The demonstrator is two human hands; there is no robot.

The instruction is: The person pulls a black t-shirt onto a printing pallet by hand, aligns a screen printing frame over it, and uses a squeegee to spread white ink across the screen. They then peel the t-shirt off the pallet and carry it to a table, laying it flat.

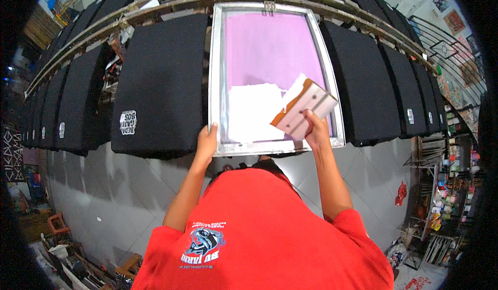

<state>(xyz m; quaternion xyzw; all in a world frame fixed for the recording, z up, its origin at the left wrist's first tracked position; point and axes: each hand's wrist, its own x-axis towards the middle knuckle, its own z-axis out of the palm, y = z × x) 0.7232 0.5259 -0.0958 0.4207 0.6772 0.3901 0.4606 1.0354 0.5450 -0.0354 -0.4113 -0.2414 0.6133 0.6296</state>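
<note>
A metal-framed screen [267,51] with pink mesh lies in the centre, its lower left covered by a thick patch of white ink [251,111]. My left hand [207,145] grips the frame's lower left corner, thumb along the side and fingers partly hidden. In my right hand [317,132] is a wide squeegee [293,119] with an orange-brown blade edge and white ink on it, held at an angle over the right half of the screen.
Rows of platens with black fabric [158,77], some bearing small white prints, flank the screen along metal rails [150,18]. Grey tiled floor [114,191] shows below. A shelf of pots [448,186] stands far right, and an orange stool [58,222] at lower left.
</note>
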